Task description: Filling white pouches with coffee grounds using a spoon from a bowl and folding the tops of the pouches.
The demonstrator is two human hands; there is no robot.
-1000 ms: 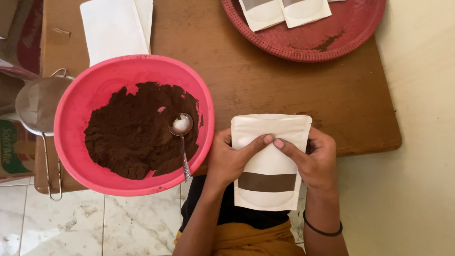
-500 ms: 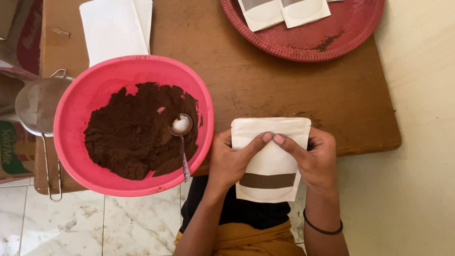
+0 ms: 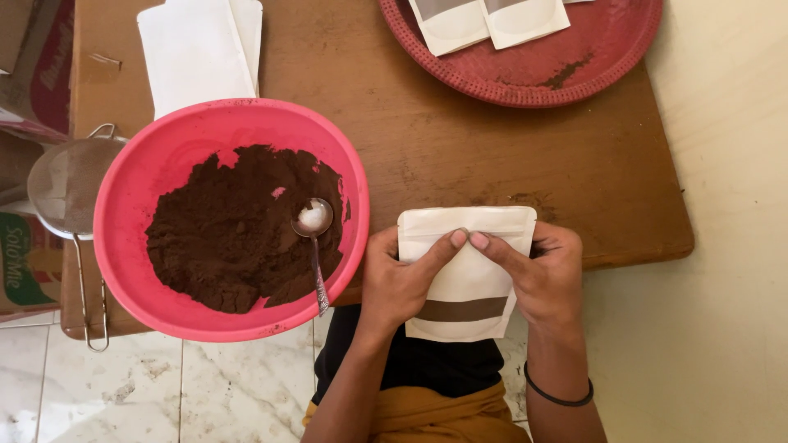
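Both my hands hold a white pouch with a brown band, at the near edge of the wooden table. My left hand grips its left side and my right hand its right side, thumbs meeting just below the top seal. To the left sits a pink bowl of dark brown powder, with a metal spoon resting in it, handle towards me.
A red round tray with two white pouches stands at the far right. A stack of flat white pouches lies at the far left. A metal sieve rests left of the bowl beside cartons. Marble floor below.
The pouch has shifted slightly down towards me and my thumbs have slid along its top edge. The bowl and spoon stay put.
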